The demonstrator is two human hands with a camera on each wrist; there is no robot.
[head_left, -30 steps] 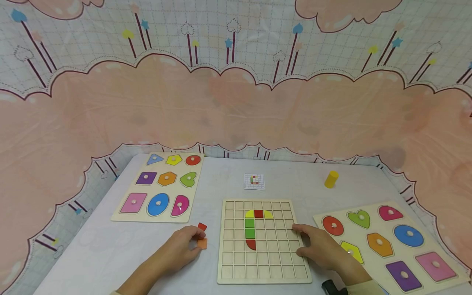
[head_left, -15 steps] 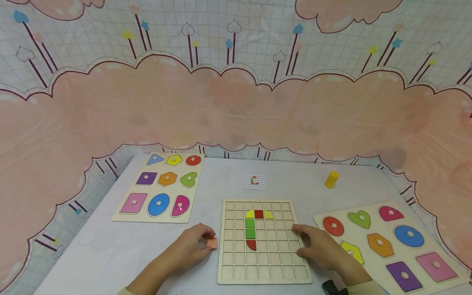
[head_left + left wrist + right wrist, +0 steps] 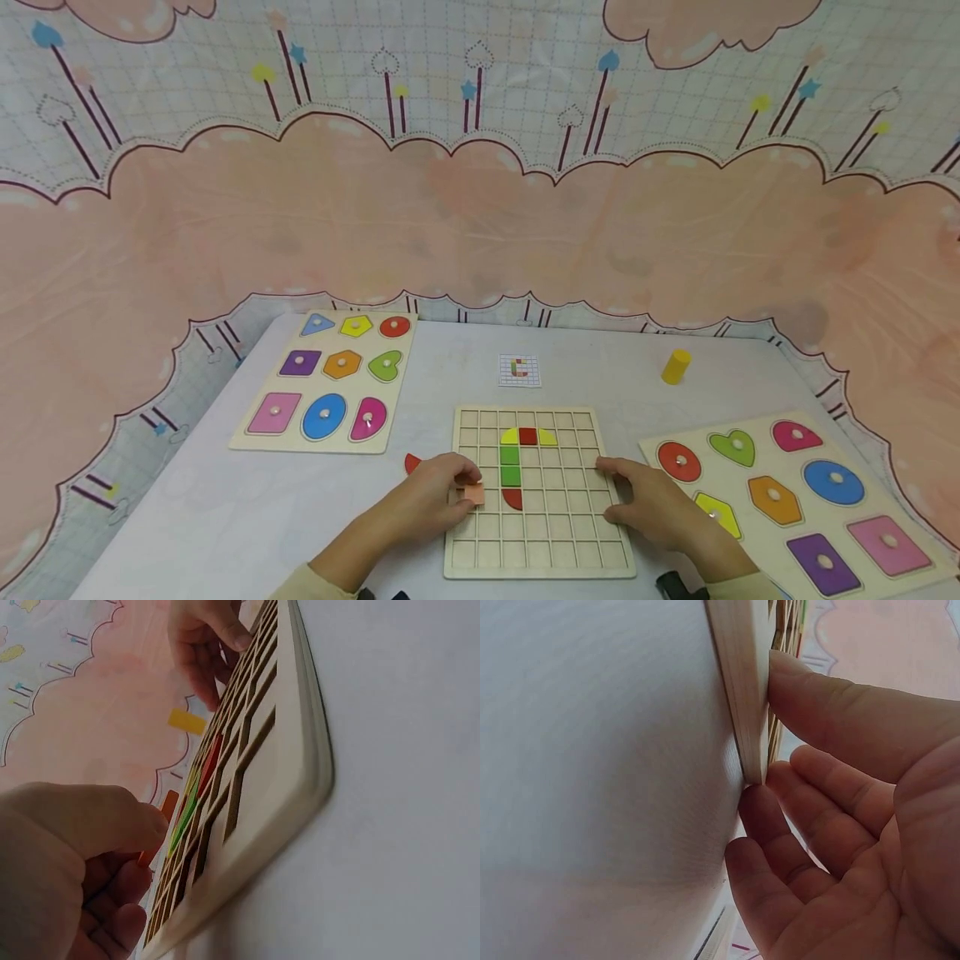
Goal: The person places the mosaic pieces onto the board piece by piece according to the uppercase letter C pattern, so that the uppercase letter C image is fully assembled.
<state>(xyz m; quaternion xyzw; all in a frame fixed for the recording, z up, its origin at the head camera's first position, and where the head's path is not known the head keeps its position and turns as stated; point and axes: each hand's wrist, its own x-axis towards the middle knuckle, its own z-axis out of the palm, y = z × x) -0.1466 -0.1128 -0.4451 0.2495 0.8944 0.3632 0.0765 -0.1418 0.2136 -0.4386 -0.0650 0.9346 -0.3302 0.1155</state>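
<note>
In the head view, my left hand (image 3: 427, 500) pinches a small orange square tile (image 3: 475, 494) between thumb and fingers over the left columns of the wooden grid board (image 3: 540, 558). The left wrist view shows the tile's orange edge (image 3: 171, 802) beyond the thumb. Two green squares (image 3: 510, 476), two red pieces (image 3: 528, 436) and two yellow rounded pieces (image 3: 547, 437) sit in the grid. My right hand (image 3: 648, 500) rests on the board's right edge, its thumb on the frame (image 3: 746, 682) in the right wrist view and its fingers loosely bent.
A red piece (image 3: 412, 463) lies left of the board, partly behind my left hand. Behind the board are a small pattern card (image 3: 519, 371) and a yellow cylinder (image 3: 676, 367). Knobbed shape puzzles stand at left (image 3: 315, 382) and right (image 3: 750, 454).
My left hand has lifted the orange tile from the table and carried it right, over the board's left edge. The red piece beside the board shows again behind it. My right hand stays put.
</note>
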